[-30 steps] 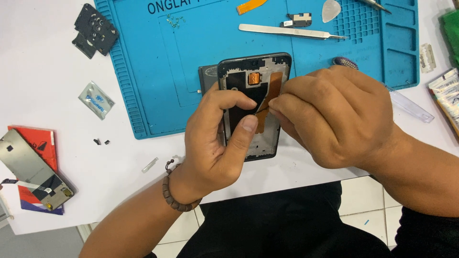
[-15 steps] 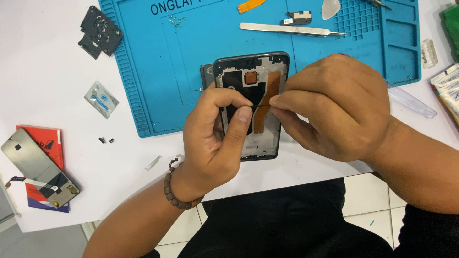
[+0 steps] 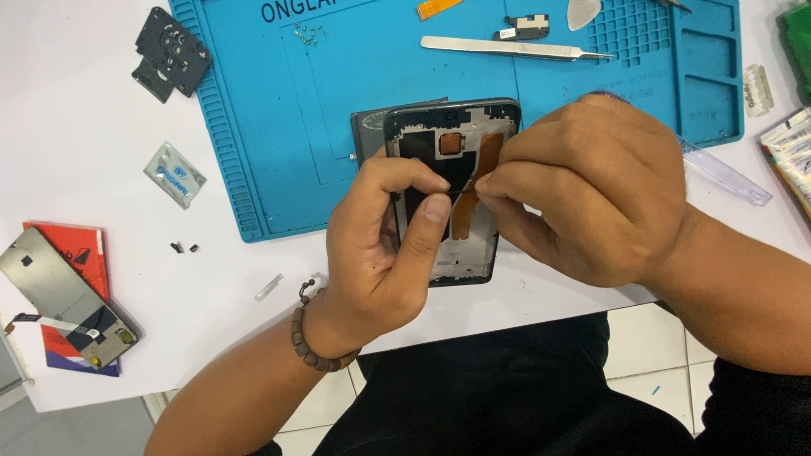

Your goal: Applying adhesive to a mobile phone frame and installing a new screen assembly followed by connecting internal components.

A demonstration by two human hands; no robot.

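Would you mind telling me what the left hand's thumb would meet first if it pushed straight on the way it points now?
Probably the right hand: the left hand points its thumb up and right at the fingertips pinching the orange flex cable over the phone frame. Depth is unclear.

A dark phone frame (image 3: 452,190), opened with its inner side up, lies lengthwise over the near edge of a blue mat, an orange-brown flex strip (image 3: 475,181) running down its middle.
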